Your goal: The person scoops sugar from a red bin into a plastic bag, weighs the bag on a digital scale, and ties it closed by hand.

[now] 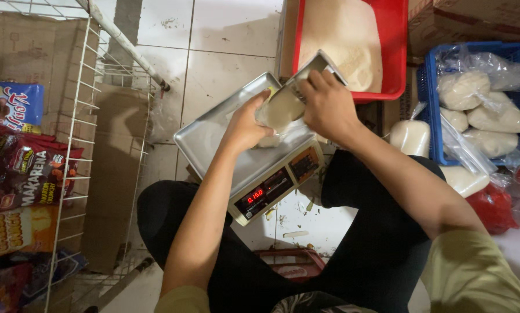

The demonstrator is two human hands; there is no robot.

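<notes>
Two hands are busy over a weighing scale (260,174). The left hand (245,124) is closed around the top of a small clear plastic bag (280,110), which sits on the shiny metal tray (213,133) of the scale. The right hand (329,104) grips a metal scoop (318,64) and tips it over the mouth of the bag. Pale grains, maybe sugar or rice, fill the lower part of the bag.

I think this is the filling step, with the bag being weighed as it fills. Red numbers glow on the front of the scale, just below the left hand. The next move likely calls for a slow, gentle tip of the scoop, so the grains do not spill onto the tray.

Just above the right hand is a red tub (399,52) full of the same pale grains. Off to the right side of that hand is a blue crate (428,110) with tied, filled bags inside.

There is no counter here. The scale rests on a pale tiled floor (225,35), and the person sits on it with legs crossed. Far to the left of the left hand stands a white wire rack (80,116) with bright snack packets (22,174).
</notes>
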